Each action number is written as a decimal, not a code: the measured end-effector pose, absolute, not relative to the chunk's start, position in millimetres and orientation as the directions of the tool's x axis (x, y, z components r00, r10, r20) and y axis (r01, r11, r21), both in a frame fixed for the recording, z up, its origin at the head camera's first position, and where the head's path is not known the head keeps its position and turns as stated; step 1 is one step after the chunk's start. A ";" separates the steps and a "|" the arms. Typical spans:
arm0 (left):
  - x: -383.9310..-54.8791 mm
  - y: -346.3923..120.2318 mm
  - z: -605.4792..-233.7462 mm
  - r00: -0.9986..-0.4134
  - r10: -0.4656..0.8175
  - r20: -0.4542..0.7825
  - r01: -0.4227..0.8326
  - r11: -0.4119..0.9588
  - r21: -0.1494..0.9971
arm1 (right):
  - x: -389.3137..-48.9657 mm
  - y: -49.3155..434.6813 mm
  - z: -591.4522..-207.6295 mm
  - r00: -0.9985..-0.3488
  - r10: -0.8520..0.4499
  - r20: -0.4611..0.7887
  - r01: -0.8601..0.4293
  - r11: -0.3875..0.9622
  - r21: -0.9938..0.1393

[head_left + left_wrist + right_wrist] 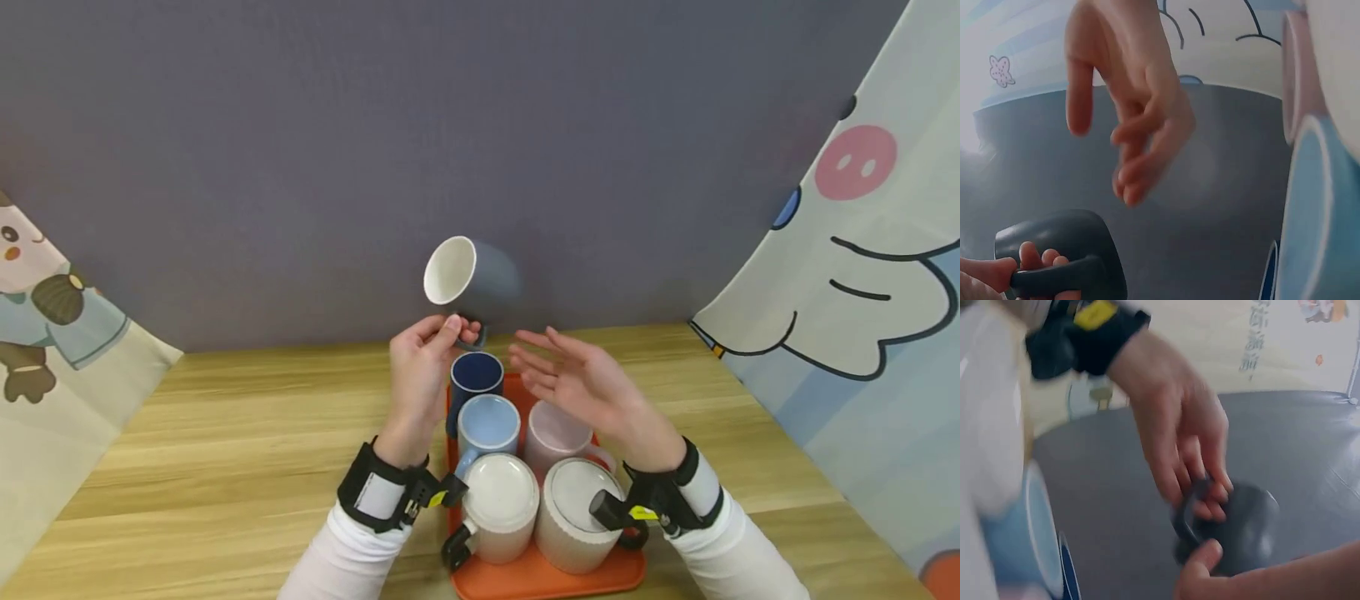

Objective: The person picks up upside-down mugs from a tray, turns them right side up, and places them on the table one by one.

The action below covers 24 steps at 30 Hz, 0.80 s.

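My left hand (pixel 423 358) grips the handle of a dark grey mug (pixel 493 271) and holds it up beyond the tray. The mug lies tilted in the air, its white inside facing left and its handle downward. In the right wrist view the left fingers curl round the handle of the mug (pixel 1250 525). My right hand (pixel 581 379) hovers to the right, fingers loosely spread, with nothing in it; a gap separates it from the mug. Below the mug, a dark blue mug (pixel 477 372) stands at the far left of the orange tray (pixel 525 577).
A light blue mug (pixel 489 422) and a pink mug (pixel 557 433) stand upright on the tray. Nearer me, two pale mugs, one left (pixel 500 496) and one right (pixel 576 504), sit upside down with dark handles. A grey backdrop (pixel 300 208) rises behind the wooden table (pixel 262 450).
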<state>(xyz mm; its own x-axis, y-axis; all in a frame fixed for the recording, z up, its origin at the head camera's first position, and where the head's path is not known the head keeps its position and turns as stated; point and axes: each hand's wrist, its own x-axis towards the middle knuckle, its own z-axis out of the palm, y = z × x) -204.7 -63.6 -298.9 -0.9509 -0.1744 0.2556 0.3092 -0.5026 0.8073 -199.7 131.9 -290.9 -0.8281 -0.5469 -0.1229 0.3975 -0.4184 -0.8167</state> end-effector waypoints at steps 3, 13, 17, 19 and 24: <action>-206.1 -72.3 -299.2 -0.948 -0.210 0.241 0.315 -0.477 0.820 | -197.2 145.3 -291.1 -0.873 -0.488 -0.002 0.182 -0.323 -0.929; -209.0 -102.1 -306.0 -0.932 -0.279 0.231 0.331 -0.398 0.856 | -194.0 172.7 -291.6 -0.938 -0.235 0.255 -0.249 -0.056 -0.967; -211.5 -112.6 -310.3 -0.922 -0.308 0.233 0.341 -0.367 0.865 | -197.5 176.8 -296.5 -0.957 -0.160 0.244 -0.262 0.106 -0.959; -212.7 -117.4 -312.9 -0.920 -0.321 0.226 0.339 -0.359 0.869 | -200.2 178.7 -301.3 -0.961 -0.131 0.244 -0.267 0.199 -0.943; -217.1 -130.3 -321.7 -0.909 -0.359 0.211 0.334 -0.324 0.885 | -208.1 184.5 -318.5 -0.944 -0.086 0.317 -0.323 0.427 -0.844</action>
<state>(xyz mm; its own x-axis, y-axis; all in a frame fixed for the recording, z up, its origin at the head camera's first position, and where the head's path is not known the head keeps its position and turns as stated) -217.1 -130.3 -321.7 -0.9090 -0.3592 0.2114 0.3340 -0.3245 0.8849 -208.1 184.5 -318.5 -0.9444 -0.0861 0.3173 -0.3227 0.4275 -0.8445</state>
